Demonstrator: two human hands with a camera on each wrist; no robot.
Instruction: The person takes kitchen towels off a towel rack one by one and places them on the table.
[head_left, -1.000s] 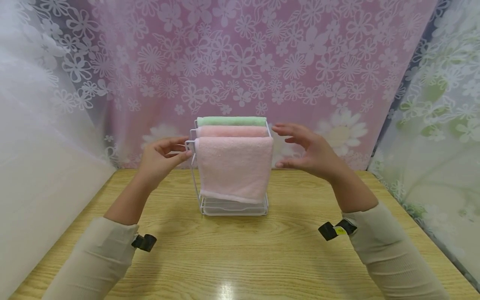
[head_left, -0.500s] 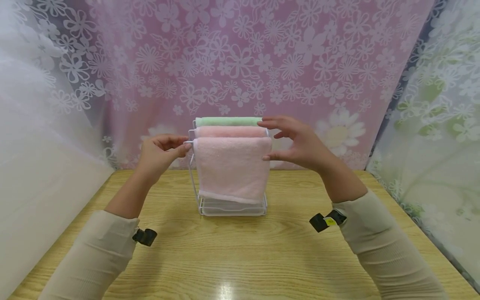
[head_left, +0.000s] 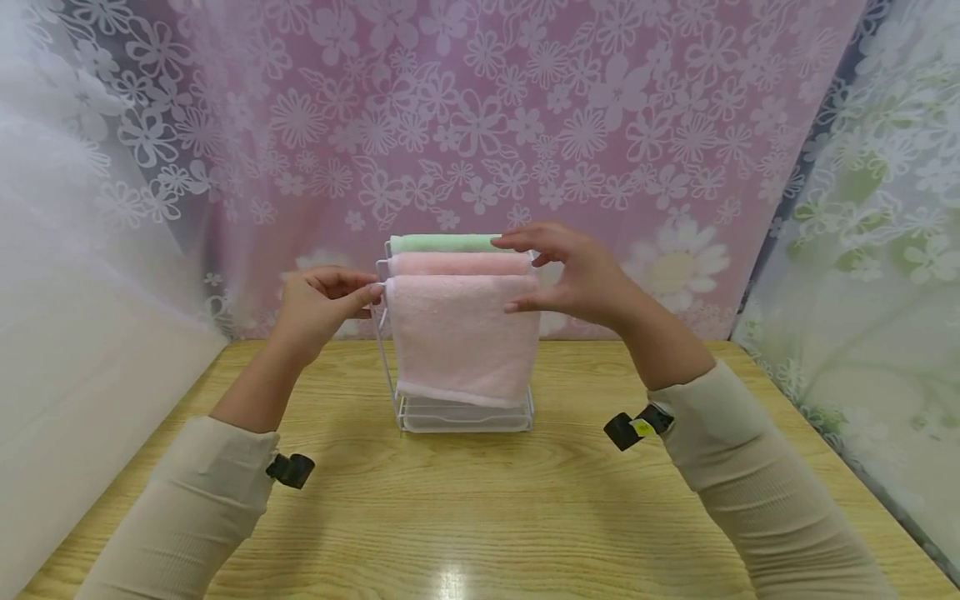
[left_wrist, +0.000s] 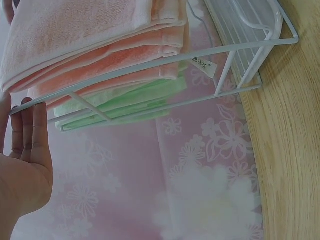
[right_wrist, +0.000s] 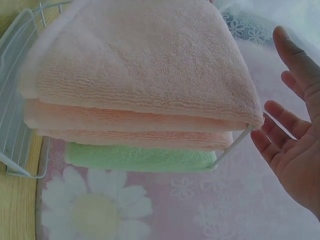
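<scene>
A white wire rack [head_left: 387, 358] stands on the table, with a pale pink towel [head_left: 465, 333] over its front bar, a pink towel [head_left: 461, 264] behind and a green towel [head_left: 442, 242] at the back. The left hand [head_left: 318, 312] pinches the rack's front left corner between thumb and fingers; the left wrist view shows its fingers [left_wrist: 30, 125] at the wire. Spread over the rack's right end is the right hand [head_left: 573, 275], thumb before the pale pink towel and fingertips by the green one. In the right wrist view, the right hand [right_wrist: 295, 135] is beside the folded towels [right_wrist: 145, 75].
The rack's base holds a white tray [head_left: 465, 423] low above the wooden table [head_left: 450, 508]. A pink flowered curtain [head_left: 480, 117] hangs behind, with pale sheets at the left [head_left: 90, 275] and right [head_left: 885, 275]. Each sleeve carries a black strap piece.
The right hand has moved left, from beside the rack to over the right end of the towels. The left hand's thumb has risen slightly at the rack's corner. The towels hang as before.
</scene>
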